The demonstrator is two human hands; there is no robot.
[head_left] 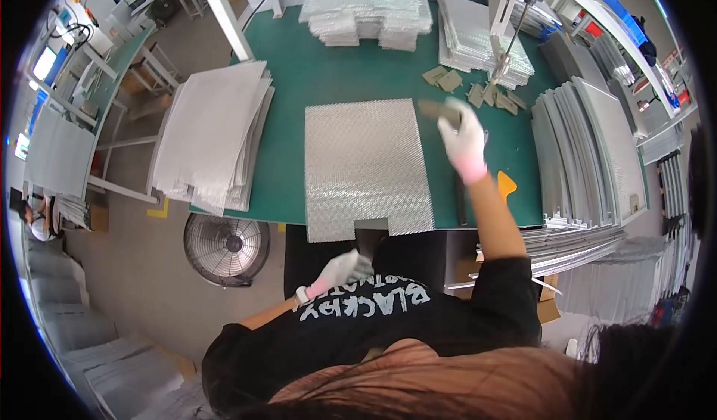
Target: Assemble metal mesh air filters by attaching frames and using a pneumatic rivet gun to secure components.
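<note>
1. Head view: my right hand (464, 140), gloved in white, is hovering above the green table (284, 159), and its thumb and fingers seem to be pinching a tan piece (429, 109); blur is hiding its exact shape.
2. My left hand (345, 269) is hanging over my lap, its fingers loosely apart and bent, and nothing is showing in them.
3. The silvery textured sheet (366, 162) is lying flat just left of my right fingers and beyond my left ones, its notched near edge overhanging the table.
4. Loose tan pieces (450, 82) are lying just beyond my right fingertips; a yellow tool (506, 185) and a dark bar (461, 200) are resting nearer me than those fingers.
5. As I am judging it, this sheet is lying ready, but no tan piece is showing on it, so the work is looking unfinished.
6. A white stack (213, 121) is lying well left of my right fingers, a bubbled stack (366, 5) far beyond them, and grey panels (582, 151) are standing to their right; which are finished or waiting, I cannot tell.
</note>
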